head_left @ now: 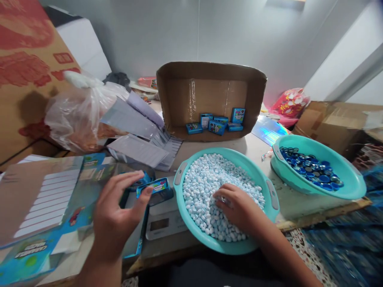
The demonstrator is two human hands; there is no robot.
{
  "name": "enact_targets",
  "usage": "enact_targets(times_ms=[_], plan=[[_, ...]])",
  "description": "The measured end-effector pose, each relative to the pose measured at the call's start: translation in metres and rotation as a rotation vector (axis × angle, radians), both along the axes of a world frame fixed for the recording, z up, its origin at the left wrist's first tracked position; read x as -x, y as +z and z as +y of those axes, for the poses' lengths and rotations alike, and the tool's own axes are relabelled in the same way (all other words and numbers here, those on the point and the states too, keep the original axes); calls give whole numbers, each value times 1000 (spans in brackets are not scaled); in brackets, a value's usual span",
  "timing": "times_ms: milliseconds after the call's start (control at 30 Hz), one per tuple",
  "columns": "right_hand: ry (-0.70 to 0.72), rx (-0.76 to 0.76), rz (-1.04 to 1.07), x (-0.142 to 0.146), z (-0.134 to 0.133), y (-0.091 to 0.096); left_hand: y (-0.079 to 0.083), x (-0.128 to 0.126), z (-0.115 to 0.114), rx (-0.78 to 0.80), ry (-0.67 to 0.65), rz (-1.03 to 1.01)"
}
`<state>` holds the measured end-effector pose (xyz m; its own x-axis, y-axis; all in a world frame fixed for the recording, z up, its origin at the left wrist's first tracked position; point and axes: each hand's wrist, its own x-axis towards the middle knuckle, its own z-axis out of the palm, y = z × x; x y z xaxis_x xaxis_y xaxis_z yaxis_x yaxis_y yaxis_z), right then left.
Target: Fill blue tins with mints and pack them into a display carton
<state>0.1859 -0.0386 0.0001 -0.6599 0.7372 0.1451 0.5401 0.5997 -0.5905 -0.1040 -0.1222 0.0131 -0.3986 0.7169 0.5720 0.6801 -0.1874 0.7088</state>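
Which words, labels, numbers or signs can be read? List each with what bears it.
"CARAMELO", probably, on the blue printed card at lower left; rest blurred.
Blue container by the left hand: blurred.
Small blue boxes in the cardboard box: too small, blurred.
Big brown carton: red print, unreadable.
White device: faint marks, unreadable.

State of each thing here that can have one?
Left hand: thumb apart from fingers, grip on blue container unclear
Right hand: fingers curled at the candies
Nearer basin: well filled with candies
Farther basin: partly filled with round blue pieces
Cardboard box: open side facing camera, small boxes inside
Plastic bag: gathered at top
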Motion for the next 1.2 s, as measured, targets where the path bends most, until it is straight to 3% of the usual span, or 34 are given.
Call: enact_targets(times_ms=[33, 67, 133, 200, 267, 400, 667, 867, 1067, 1200], plan=[[-5, 9, 1, 0, 0, -1, 4, -16, -2, -84, -89, 116], [-9, 21, 2, -1, 1, -1, 8, -33, -4, -61, -273, 195], [-11, 46, 9, -2, 2, -2, 9, -72, -5, 161, -603, 316], [-22, 65, 14, -5, 5, -4, 7, -104, -1, 358, -780, 368], [-57, 65, 19, -8, 7, -5, 2, -123, 4, 492, -846, 333], [-164, 26, 51, -11, 9, -8, -6, -127, 11, 577, -836, 349], [-286, 57, 96, -12, 11, -10, -12, -127, 15, 460, -855, 478], [-251, 83, 117, -14, 13, -16, -21, -129, 26, 340, -896, 664], [-246, 82, 115, -12, 13, -13, -21, -123, 30, 338, -877, 570], [-233, 46, 152, -17, 14, -19, -22, -124, 28, 354, -941, 555]])
